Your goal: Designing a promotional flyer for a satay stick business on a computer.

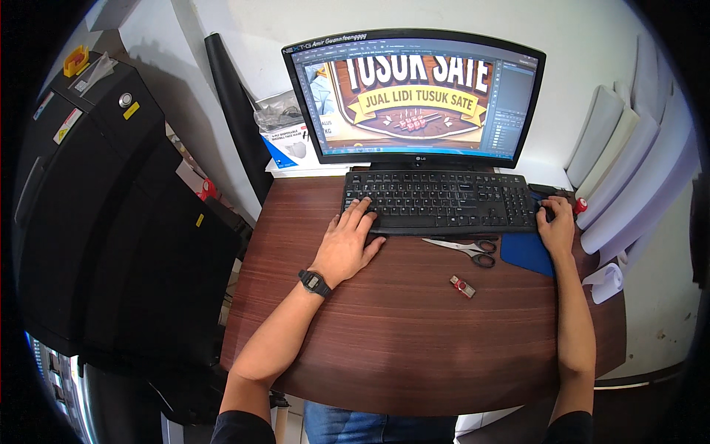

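Note:
My left hand (346, 240) rests at the left end of the black keyboard (444, 201), its fingers stretched over the lower left keys and its thumb on the table edge of the keyboard. A dark watch (314, 282) is on that wrist. At the keyboard's right end my right hand (557, 228) curls over a dark computer mouse (548, 213), mostly hidden under the fingers, by a blue mouse pad (526, 253). Behind the keyboard, the monitor (414, 103) displays a sign design with a yellow banner in an editing program.
Scissors (471, 251) with black handles lie just below the keyboard. A red and silver USB stick (463, 286) is on the brown table (399, 340). Paper rolls (636, 159) stand on the right, a face mask box (288, 148) behind left, and a large black machine (96, 200) at far left.

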Motion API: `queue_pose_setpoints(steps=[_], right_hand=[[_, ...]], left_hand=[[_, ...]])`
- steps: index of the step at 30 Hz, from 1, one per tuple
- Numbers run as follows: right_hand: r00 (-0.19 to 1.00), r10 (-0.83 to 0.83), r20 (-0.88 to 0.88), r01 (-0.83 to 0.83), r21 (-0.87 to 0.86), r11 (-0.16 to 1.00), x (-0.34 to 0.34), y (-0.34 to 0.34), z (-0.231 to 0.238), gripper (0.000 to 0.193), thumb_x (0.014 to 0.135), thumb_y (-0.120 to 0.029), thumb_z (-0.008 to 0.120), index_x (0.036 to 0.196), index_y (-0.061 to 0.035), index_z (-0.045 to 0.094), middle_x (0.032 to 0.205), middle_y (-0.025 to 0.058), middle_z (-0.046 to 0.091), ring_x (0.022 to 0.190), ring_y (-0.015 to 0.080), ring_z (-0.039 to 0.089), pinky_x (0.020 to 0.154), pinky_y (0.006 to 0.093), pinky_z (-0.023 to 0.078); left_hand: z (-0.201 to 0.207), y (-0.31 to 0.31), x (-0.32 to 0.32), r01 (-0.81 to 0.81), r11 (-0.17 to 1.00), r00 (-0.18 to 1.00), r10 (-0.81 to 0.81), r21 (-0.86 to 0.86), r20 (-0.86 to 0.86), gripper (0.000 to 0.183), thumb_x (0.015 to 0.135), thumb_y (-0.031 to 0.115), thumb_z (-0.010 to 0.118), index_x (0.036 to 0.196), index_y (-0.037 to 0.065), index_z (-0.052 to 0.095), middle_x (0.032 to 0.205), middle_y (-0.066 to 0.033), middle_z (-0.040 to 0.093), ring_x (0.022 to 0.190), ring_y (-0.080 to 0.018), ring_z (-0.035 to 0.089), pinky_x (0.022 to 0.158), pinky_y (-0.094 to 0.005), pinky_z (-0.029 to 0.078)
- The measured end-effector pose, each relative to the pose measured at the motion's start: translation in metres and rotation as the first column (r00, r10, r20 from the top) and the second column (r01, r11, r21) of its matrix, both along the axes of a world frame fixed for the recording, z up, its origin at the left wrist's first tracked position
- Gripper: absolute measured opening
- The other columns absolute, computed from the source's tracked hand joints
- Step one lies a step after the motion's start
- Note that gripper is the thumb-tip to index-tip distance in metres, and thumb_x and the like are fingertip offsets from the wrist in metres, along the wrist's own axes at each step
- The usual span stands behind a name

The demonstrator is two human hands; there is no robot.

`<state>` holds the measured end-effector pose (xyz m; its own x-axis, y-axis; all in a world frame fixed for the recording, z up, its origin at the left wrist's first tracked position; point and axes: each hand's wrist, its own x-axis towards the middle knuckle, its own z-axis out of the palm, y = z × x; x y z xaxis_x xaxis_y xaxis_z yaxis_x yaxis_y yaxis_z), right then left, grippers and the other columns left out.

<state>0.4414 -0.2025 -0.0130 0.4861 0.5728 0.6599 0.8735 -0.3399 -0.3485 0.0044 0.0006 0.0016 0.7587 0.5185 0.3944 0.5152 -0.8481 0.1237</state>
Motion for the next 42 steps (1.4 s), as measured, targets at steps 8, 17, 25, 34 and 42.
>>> queue_pose_setpoints(steps=[8,17,25,34,42], right_hand=[[1.000,0.009,0.003,-0.009,0.004,1.000,0.0009,0.0000,-0.0017,0.021,0.087,-0.013,0.069,0.103,-0.0019,0.075,0.117,0.0147,0.069,0.111,0.0344,0.064,0.097,0.0414,0.052],[1.000,0.008,0.021,-0.008,0.016,1.000,0.0024,0.0011,-0.0024,0.020,0.088,-0.012,0.069,0.103,-0.0019,0.075,0.116,0.0153,0.069,0.111,0.0352,0.064,0.097,0.0421,0.052],[1.000,0.009,0.024,-0.009,0.007,1.000,0.0061,0.0006,-0.0053,0.021,0.089,-0.012,0.069,0.106,-0.0016,0.075,0.117,0.0151,0.069,0.111,0.0351,0.065,0.098,0.0418,0.052],[1.000,0.001,0.013,-0.001,0.002,1.000,0.0022,0.0010,-0.0019,0.020,0.089,-0.012,0.069,0.105,-0.0008,0.075,0.117,0.0146,0.068,0.112,0.0345,0.064,0.099,0.0416,0.052],[1.000,0.000,0.010,0.000,0.012,1.000,0.0034,0.0008,-0.0028,0.020,0.089,-0.012,0.069,0.104,-0.0014,0.075,0.118,0.0148,0.068,0.112,0.0348,0.064,0.099,0.0418,0.052]], left_hand=[[-0.0042,0.0016,0.0000,-0.021,1.000,0.999,0.021,0.013,0.049,0.046,0.095,0.032,0.074,0.125,0.000,0.059,0.156,-0.0213,0.045,0.143,-0.0397,0.047,0.115,-0.0500,0.045],[0.0009,-0.0017,0.0007,-0.031,0.999,0.993,0.034,-0.030,0.111,0.045,0.094,0.030,0.074,0.123,0.000,0.059,0.153,-0.0222,0.047,0.141,-0.0412,0.049,0.110,-0.0491,0.051],[-0.0046,0.0025,0.0009,0.018,0.998,0.999,-0.021,0.068,0.038,0.034,0.096,0.029,0.073,0.120,0.004,0.068,0.153,-0.0186,0.050,0.144,-0.0397,0.046,0.110,-0.0514,0.050],[-0.0044,0.0018,0.0003,0.007,0.999,0.999,-0.010,0.044,0.047,0.033,0.097,0.028,0.072,0.120,0.004,0.068,0.151,-0.0183,0.052,0.145,-0.0397,0.045,0.111,-0.0514,0.049],[-0.0045,0.0023,0.0010,0.007,0.999,0.999,-0.009,0.051,0.050,0.032,0.098,0.028,0.072,0.118,0.004,0.068,0.151,-0.0185,0.051,0.145,-0.0399,0.045,0.111,-0.0513,0.050]])
